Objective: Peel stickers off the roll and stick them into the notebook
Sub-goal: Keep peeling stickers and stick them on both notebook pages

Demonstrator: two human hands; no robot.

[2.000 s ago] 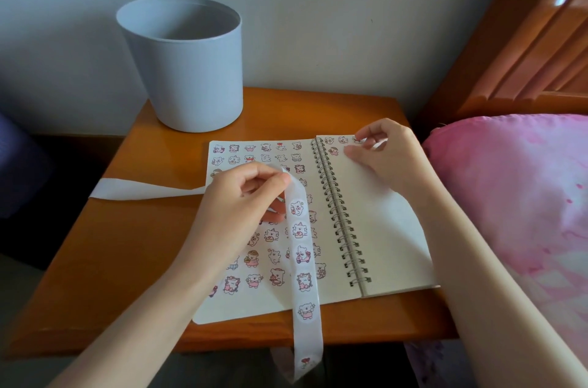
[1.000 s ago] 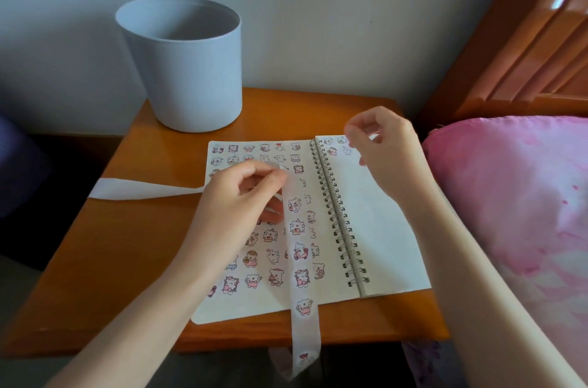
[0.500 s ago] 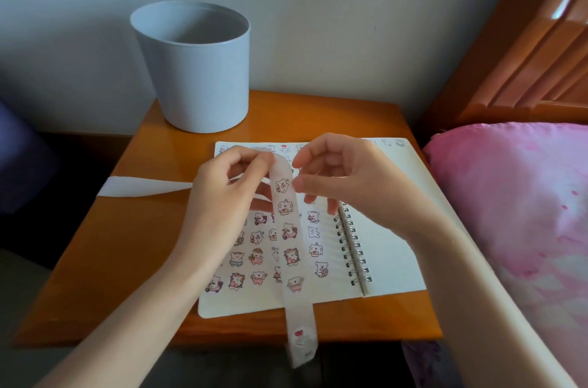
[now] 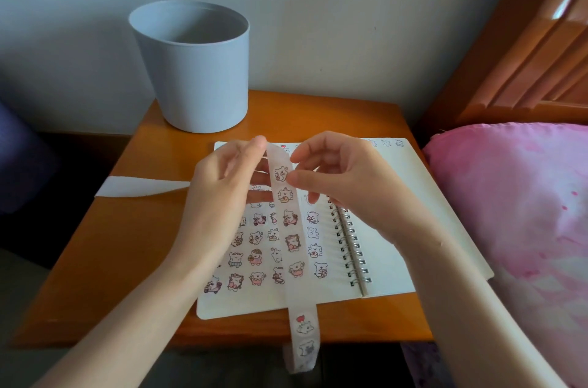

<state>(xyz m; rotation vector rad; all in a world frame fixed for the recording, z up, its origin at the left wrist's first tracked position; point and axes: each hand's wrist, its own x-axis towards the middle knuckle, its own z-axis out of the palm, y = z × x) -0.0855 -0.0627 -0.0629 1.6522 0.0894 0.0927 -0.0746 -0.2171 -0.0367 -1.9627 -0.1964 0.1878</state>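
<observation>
An open spiral notebook (image 4: 391, 260) lies on the wooden bedside table (image 4: 127, 254). Its left page is covered with small cartoon stickers; a few sit at the top of the right page. A long white sticker strip (image 4: 291, 228) runs from my fingers down over the left page and hangs past the table's front edge. My left hand (image 4: 222, 193) pinches the strip's top, raised above the page. My right hand (image 4: 343, 177) touches the top sticker on the strip with thumb and forefinger. The peeled empty backing (image 4: 136, 186) trails left across the table.
A grey-blue round bin (image 4: 191, 69) stands at the back left of the table against the wall. A pink bed cover (image 4: 515, 212) and a wooden headboard (image 4: 525, 53) are close on the right. The table's left and front edges drop to a dark floor.
My right hand left the top of the right page and came left to the strip. My left hand lifted the strip's top higher. The view has tilted slightly.
</observation>
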